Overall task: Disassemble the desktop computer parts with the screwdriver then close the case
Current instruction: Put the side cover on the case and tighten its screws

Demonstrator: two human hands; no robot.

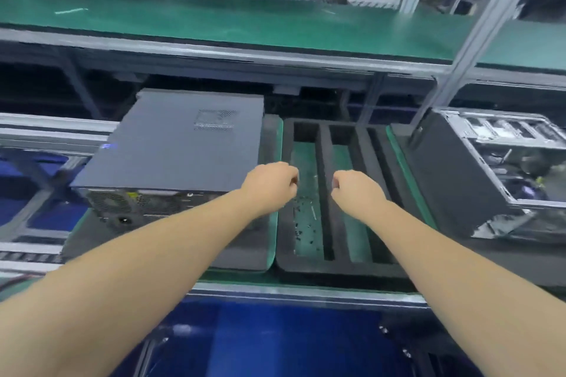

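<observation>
Head view: our left hand (269,184) and right hand (356,190) hover curled, holding nothing, over the foam tray (283,193); the closed computer case (174,144) looks finished, so we judge the open chassis (496,174) comes next.

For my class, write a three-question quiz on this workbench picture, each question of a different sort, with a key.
1. True or false: the closed computer case on the left has its side panel on.
2. Multiple choice: the small dark screws lie in which slot of the foam tray? A leftmost; B middle; C rightmost.
3. Short answer: what do the left hand and right hand hold?

Key: 1 true. 2 A. 3 Nothing that can be seen; both hover over the tray with fingers curled, and no screwdriver is in view. The open case stands to the right.
</observation>
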